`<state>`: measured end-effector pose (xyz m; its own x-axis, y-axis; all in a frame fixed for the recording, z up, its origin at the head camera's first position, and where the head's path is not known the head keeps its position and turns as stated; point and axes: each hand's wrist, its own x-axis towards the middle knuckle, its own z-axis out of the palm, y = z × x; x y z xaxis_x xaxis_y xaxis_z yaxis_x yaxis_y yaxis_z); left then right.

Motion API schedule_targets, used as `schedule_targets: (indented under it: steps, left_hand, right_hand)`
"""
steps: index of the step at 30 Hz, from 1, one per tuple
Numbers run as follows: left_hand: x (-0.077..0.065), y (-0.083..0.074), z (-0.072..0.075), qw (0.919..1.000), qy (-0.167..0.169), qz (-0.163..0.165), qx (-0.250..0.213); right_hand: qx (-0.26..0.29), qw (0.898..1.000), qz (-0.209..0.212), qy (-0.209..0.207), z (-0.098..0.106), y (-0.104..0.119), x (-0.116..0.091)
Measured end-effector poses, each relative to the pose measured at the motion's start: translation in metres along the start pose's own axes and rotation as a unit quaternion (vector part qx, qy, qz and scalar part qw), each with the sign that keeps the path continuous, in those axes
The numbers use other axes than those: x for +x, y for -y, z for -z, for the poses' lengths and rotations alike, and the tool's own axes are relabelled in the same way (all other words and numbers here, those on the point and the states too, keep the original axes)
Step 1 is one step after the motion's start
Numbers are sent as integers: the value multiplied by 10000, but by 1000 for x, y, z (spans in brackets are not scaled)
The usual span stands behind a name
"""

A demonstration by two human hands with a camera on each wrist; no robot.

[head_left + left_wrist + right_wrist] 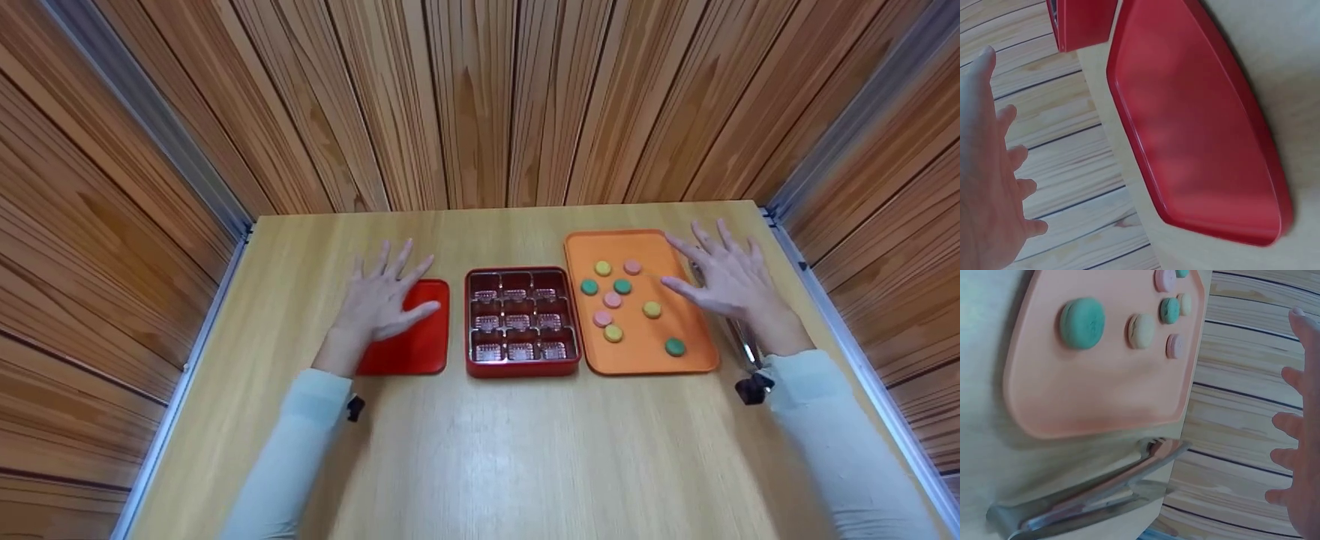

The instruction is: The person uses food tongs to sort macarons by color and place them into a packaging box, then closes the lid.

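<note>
My left hand (pixel 375 300) is spread flat above the red tray (pixel 427 341), holding nothing; the left wrist view shows it raised off the tray's bare surface. My right hand (pixel 724 277) hovers with fingers spread over the right edge of the orange tray (pixel 645 356). Metal tongs (pixel 1095 495) lie on the table beside that tray, partly hidden under the right hand in the head view. Several macarons lie scattered on the orange tray, among them a green macaron (pixel 675 346), a yellow macaron (pixel 652 309) and a pink macaron (pixel 632 267).
Between the two trays stands a dark red box (pixel 523 369) with a clear divided insert of several compartments, no macarons in them. The wooden table (pixel 487 457) is bounded by plank-patterned walls (pixel 480 112) behind and at both sides.
</note>
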<state>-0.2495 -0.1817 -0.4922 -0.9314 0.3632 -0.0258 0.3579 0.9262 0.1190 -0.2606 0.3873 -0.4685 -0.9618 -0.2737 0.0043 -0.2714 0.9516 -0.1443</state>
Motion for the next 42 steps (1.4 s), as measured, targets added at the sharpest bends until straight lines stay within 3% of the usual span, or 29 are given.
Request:
schedule_targets:
  steps: [7, 17, 26, 31, 36, 42]
  left_hand:
    - [5, -13, 1, 9998, 10, -54, -209]
    - [14, -30, 3, 9989, 219, -86, -396]
    - [15, -35, 2, 9986, 104, -149, -490]
    - [12, -36, 0, 9968, -14, -119, -792]
    - [10, -39, 1, 9895, -204, -23, -1429]
    - [7, -44, 0, 9727, -502, 148, -2261]
  right_hand:
    - [-102, 9998, -88, -110, 3, -14, -8]
    - [-172, 9991, -374, 53, 4, -33, -20]
    - [-132, 9989, -438, 102, 5, -38, -25]
    - [-52, 9986, -515, 73, 9, -38, -27]
    - [180, 9964, -785, -264, 11, -35, -30]
    - [571, 9903, -1058, -694, 14, -35, -30]
